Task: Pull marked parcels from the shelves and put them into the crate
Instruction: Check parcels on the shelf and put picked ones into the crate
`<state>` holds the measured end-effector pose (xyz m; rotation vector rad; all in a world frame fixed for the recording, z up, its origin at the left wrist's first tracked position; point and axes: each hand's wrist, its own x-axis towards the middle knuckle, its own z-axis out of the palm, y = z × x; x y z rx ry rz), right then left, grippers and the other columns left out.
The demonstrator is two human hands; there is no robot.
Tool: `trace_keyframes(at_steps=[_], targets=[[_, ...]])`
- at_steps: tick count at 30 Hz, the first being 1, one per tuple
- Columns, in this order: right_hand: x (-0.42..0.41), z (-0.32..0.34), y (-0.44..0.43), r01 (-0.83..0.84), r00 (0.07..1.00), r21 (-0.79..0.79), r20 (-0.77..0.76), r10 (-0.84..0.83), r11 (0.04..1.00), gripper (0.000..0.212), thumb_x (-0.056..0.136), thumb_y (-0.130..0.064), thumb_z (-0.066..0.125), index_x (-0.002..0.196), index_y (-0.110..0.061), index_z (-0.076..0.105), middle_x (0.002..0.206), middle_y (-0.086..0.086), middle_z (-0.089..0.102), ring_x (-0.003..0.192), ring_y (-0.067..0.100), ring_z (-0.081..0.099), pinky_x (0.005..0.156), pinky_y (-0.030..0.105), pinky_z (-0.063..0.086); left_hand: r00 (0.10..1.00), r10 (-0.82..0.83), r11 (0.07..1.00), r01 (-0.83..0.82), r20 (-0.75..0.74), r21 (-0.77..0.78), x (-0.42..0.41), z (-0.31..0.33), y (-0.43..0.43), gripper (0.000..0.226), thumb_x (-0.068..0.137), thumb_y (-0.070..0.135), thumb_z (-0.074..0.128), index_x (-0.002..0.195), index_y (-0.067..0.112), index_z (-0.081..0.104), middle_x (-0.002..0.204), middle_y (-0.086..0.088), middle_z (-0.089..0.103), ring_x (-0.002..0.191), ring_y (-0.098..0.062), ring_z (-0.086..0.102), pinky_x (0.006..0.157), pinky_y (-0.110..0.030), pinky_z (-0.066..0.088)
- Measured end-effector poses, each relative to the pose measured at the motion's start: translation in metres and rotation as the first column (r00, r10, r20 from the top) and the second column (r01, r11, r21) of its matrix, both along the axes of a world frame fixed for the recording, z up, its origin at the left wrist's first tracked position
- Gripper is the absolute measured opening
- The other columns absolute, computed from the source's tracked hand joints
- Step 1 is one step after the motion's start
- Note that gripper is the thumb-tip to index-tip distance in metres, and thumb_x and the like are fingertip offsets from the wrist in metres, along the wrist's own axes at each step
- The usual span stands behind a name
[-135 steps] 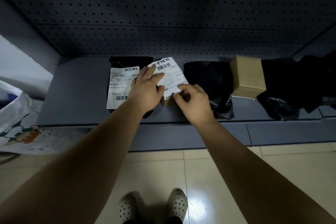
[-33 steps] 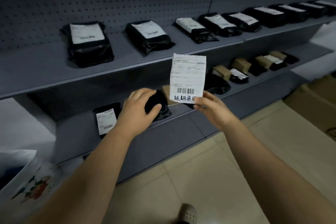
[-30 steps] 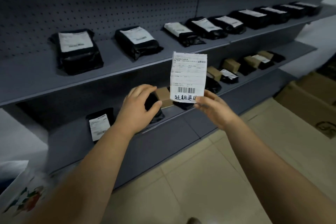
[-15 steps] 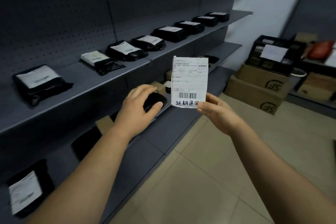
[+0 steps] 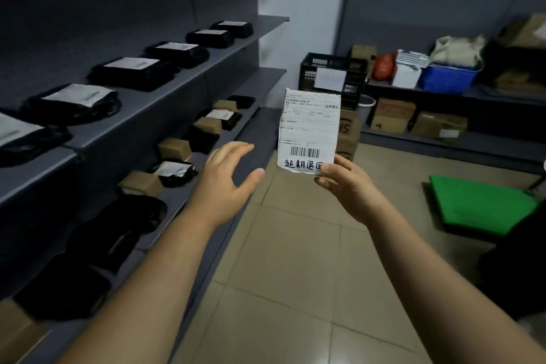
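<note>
White shipping label upright, long axis vertical, barcode end down; R hand pinches its bottom-right corner. L hand spread, holds nothing.

We see the right hand pinching the lower corner of an upright white label that bears a barcode and handwriting; we cannot tell if a parcel sits behind it. The left hand, fingers spread, hovers beside the shelves of black parcels. A black crate stands far back.
</note>
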<state>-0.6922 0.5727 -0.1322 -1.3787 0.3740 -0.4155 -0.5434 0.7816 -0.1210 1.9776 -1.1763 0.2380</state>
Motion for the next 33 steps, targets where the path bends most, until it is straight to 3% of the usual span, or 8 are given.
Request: trace_keyframes(at_steps=[3, 6, 11, 15, 20, 28, 33], targets=[[0.022, 0.003, -0.045, 0.084, 0.996, -0.008, -0.013, -0.084, 0.996, 0.051, 0.062, -0.034, 0.074, 0.111, -0.021, 0.070, 0.113, -0.003, 0.073, 0.104, 0.012, 0.062, 0.101, 0.036, 0.043, 0.996, -0.091, 0.996, 0.090, -0.007, -0.014, 0.037, -0.003, -0.057, 0.058, 0.087, 0.052, 0.049, 0.131, 0.016, 0.056, 0.133, 0.006, 0.051, 0.121, 0.002, 0.036, 0.101, -0.003, 0.018], [0.045, 0.013, -0.092, 0.150, 0.988, -0.045, -0.013, -0.151, 0.988, 0.042, 0.072, -0.025, 0.070, 0.114, -0.021, 0.069, 0.116, 0.000, 0.072, 0.106, 0.014, 0.061, 0.099, 0.035, 0.043, 0.988, -0.151, 0.988, 0.151, -0.005, -0.045, 0.077, 0.005, -0.118, 0.060, 0.086, 0.054, 0.048, 0.130, 0.014, 0.057, 0.133, 0.001, 0.053, 0.120, 0.000, 0.036, 0.100, 0.000, 0.015], [0.072, 0.025, -0.164, 0.276, 0.961, -0.053, 0.022, -0.275, 0.960, 0.039, 0.078, -0.020, 0.062, 0.117, -0.018, 0.066, 0.105, -0.005, 0.073, 0.091, 0.005, 0.064, 0.092, 0.029, 0.045, 0.964, -0.265, 0.964, 0.264, -0.015, -0.040, 0.121, 0.017, -0.220, 0.062, 0.085, 0.056, 0.046, 0.132, 0.016, 0.056, 0.135, 0.001, 0.051, 0.127, -0.012, 0.041, 0.105, -0.020, 0.026], [0.086, 0.019, -0.226, 0.352, 0.936, -0.038, 0.024, -0.351, 0.935, 0.038, 0.077, -0.021, 0.063, 0.114, -0.019, 0.066, 0.102, -0.007, 0.073, 0.088, 0.003, 0.066, 0.091, 0.028, 0.046, 0.941, -0.336, 0.942, 0.335, -0.032, -0.035, 0.143, 0.012, -0.299, 0.054, 0.087, 0.047, 0.054, 0.131, 0.016, 0.056, 0.135, 0.004, 0.050, 0.123, -0.002, 0.037, 0.104, -0.014, 0.023], [0.111, 0.000, -0.314, 0.401, 0.916, -0.023, 0.026, -0.400, 0.916, 0.036, 0.076, -0.020, 0.064, 0.112, -0.020, 0.067, 0.106, -0.006, 0.073, 0.094, 0.004, 0.067, 0.085, 0.024, 0.049, 0.924, -0.382, 0.924, 0.382, -0.032, -0.004, 0.171, -0.003, -0.401, 0.051, 0.088, 0.042, 0.056, 0.133, 0.018, 0.055, 0.136, 0.005, 0.049, 0.125, -0.002, 0.036, 0.104, -0.018, 0.023], [0.186, 0.003, -0.454, 0.369, 0.929, -0.006, 0.026, -0.369, 0.929, 0.040, 0.063, -0.034, 0.075, 0.103, -0.026, 0.073, 0.112, 0.000, 0.071, 0.103, 0.015, 0.060, 0.095, 0.036, 0.042, 0.935, -0.354, 0.935, 0.354, -0.020, 0.006, 0.244, 0.003, -0.536, 0.059, 0.086, 0.054, 0.050, 0.132, 0.019, 0.056, 0.133, 0.012, 0.047, 0.127, -0.008, 0.041, 0.108, -0.026, 0.030], [0.256, 0.004, -0.523, 0.342, 0.938, 0.006, 0.054, -0.342, 0.940, 0.053, 0.063, -0.033, 0.076, 0.113, -0.018, 0.067, 0.124, 0.012, 0.068, 0.113, 0.026, 0.063, 0.106, 0.045, 0.043, 0.950, -0.311, 0.950, 0.311, -0.024, 0.018, 0.304, -0.005, -0.584, 0.058, 0.088, 0.053, 0.050, 0.133, 0.017, 0.055, 0.134, 0.007, 0.050, 0.127, -0.014, 0.044, 0.108, -0.029, 0.032]])
